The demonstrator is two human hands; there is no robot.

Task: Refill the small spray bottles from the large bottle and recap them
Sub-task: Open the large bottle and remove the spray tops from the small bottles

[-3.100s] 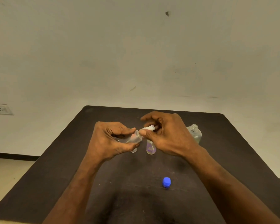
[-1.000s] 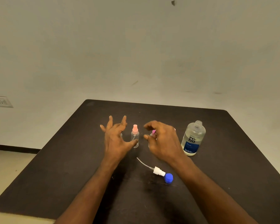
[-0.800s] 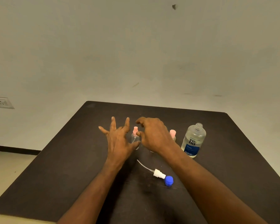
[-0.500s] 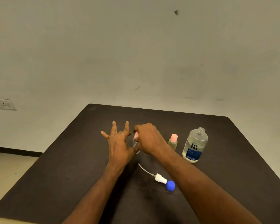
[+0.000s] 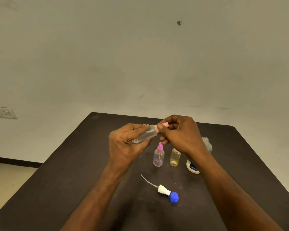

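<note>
Fingertips of the right hand (image 5: 180,134) pinch the pink spray cap (image 5: 162,126) of a small clear bottle (image 5: 144,136), while the left hand (image 5: 127,144) is closed around its body and holds it tilted above the table (image 5: 73,164). Half a second ago this bottle stood on the table and the left hand was spread flat beside it; now it is lifted, so I judge that its cap is about to be unscrewed for refilling. Two other small bottles, one with a purple top (image 5: 158,156) and one yellowish (image 5: 174,158), stand just below the hands, and the large bottle (image 5: 205,150) stands open behind the right wrist. Nearer lie a white sprayer with its tube (image 5: 163,191) and a blue cap (image 5: 173,198), touching. Behind the dark, scuffed table there is a plain pale wall with a socket (image 5: 3,112).
</note>
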